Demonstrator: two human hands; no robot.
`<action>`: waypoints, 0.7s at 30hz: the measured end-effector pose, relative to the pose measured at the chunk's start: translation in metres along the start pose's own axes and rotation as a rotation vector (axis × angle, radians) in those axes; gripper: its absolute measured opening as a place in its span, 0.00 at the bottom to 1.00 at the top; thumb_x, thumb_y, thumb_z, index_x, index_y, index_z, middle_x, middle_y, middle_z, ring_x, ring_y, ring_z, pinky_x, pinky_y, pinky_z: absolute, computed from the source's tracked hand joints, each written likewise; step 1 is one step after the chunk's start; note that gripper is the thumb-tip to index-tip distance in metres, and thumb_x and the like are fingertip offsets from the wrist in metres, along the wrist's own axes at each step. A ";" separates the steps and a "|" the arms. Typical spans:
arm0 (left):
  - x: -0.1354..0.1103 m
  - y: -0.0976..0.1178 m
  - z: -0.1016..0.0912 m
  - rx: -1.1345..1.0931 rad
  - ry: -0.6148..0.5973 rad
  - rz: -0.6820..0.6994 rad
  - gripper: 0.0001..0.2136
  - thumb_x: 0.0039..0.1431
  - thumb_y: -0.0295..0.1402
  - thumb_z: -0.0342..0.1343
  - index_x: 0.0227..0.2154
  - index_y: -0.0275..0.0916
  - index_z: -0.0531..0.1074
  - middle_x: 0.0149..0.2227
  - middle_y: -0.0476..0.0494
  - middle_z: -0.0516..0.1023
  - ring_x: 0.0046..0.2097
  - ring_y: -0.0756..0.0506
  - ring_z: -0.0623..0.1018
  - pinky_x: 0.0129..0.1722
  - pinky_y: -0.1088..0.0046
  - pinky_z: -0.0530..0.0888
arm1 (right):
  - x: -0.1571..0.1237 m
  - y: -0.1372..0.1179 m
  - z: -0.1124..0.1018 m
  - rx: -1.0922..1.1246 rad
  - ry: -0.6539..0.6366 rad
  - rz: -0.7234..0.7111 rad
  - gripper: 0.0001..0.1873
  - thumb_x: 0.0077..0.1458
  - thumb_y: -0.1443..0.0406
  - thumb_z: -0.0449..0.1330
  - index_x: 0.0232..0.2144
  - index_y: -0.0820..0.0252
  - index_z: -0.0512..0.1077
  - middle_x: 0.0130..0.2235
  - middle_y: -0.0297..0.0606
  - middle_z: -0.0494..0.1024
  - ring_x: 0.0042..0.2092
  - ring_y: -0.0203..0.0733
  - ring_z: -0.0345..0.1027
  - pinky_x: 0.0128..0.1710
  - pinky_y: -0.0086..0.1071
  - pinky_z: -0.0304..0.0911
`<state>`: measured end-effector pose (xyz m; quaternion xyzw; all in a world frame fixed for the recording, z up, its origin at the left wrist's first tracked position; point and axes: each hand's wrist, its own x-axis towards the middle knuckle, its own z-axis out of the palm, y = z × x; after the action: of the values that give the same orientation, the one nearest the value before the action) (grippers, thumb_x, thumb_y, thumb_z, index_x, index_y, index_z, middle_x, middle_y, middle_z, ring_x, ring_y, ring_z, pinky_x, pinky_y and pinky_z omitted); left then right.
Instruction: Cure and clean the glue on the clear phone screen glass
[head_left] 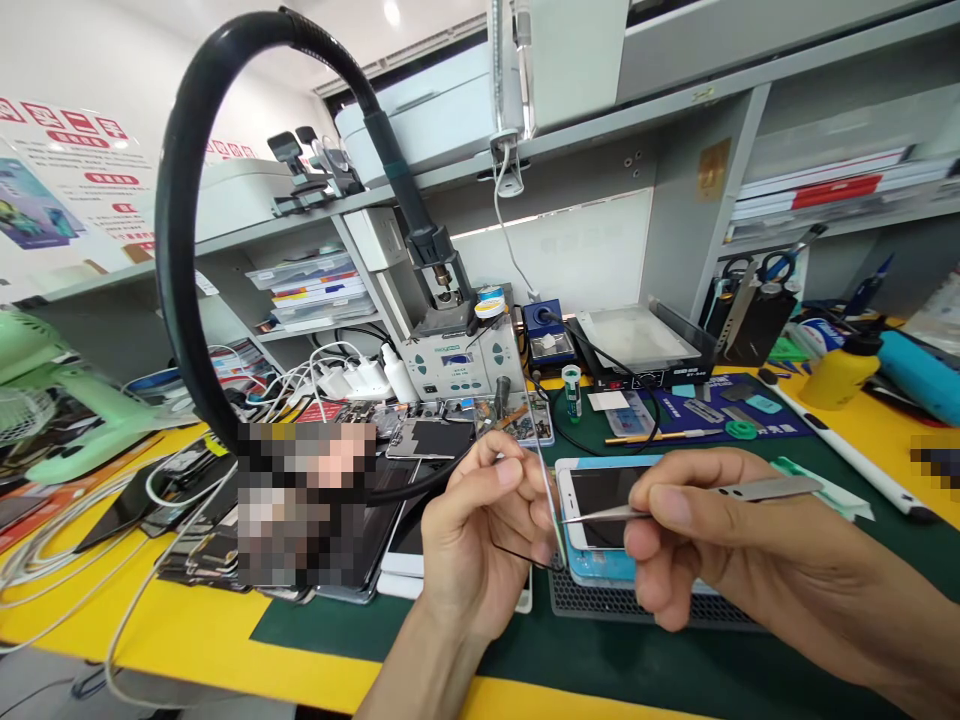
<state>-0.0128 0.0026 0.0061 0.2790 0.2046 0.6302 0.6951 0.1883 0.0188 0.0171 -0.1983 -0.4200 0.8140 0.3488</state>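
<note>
My left hand (pixel 476 535) is raised over the bench, its fingers closed on a thin clear glass panel (pixel 551 480) turned almost edge-on to me. In my right hand (pixel 697 530) is a pair of metal tweezers (pixel 772 488), pinched between thumb and fingers. The tweezers' tips point left and meet the panel's edge or lie very near it; I cannot tell which. Behind my hands, a white phone (pixel 565 500) with a dark screen lies on a light-blue pad (pixel 592 568). A black mesh mat (pixel 574 600) is beneath them, partly hidden by my right hand.
A hot-air station (pixel 457 365) stands behind, its thick black hose (pixel 176 220) arching down the left. Phones and parts (pixel 352 540) crowd the left, partly pixelated. A yellow bottle (pixel 840 375), white rod (pixel 847 450) and green fan (pixel 97 400) flank the green work mat (pixel 600 670).
</note>
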 end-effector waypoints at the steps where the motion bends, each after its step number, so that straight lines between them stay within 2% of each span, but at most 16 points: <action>1: 0.000 0.000 0.000 0.001 0.002 0.001 0.01 0.54 0.26 0.62 0.30 0.36 0.75 0.27 0.47 0.77 0.26 0.51 0.75 0.22 0.81 0.74 | 0.000 0.000 -0.001 -0.003 0.000 0.001 0.07 0.59 0.62 0.68 0.34 0.60 0.83 0.33 0.40 0.85 0.32 0.39 0.82 0.33 0.27 0.76; 9: -0.001 0.000 0.003 0.048 0.047 0.030 0.03 0.54 0.26 0.62 0.29 0.36 0.73 0.27 0.47 0.76 0.25 0.51 0.75 0.20 0.81 0.72 | 0.001 -0.001 -0.002 -0.024 0.005 -0.025 0.06 0.59 0.63 0.68 0.33 0.60 0.83 0.32 0.39 0.85 0.32 0.40 0.82 0.32 0.28 0.77; 21: -0.002 0.000 0.005 0.183 0.122 0.092 0.05 0.52 0.27 0.64 0.29 0.37 0.72 0.26 0.48 0.77 0.23 0.51 0.76 0.19 0.80 0.73 | 0.001 -0.007 -0.003 -0.067 0.079 -0.051 0.06 0.55 0.63 0.70 0.30 0.61 0.82 0.29 0.39 0.84 0.29 0.42 0.81 0.29 0.29 0.77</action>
<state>-0.0098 0.0002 0.0103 0.3117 0.2902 0.6559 0.6232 0.1924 0.0239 0.0213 -0.2314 -0.4379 0.7818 0.3787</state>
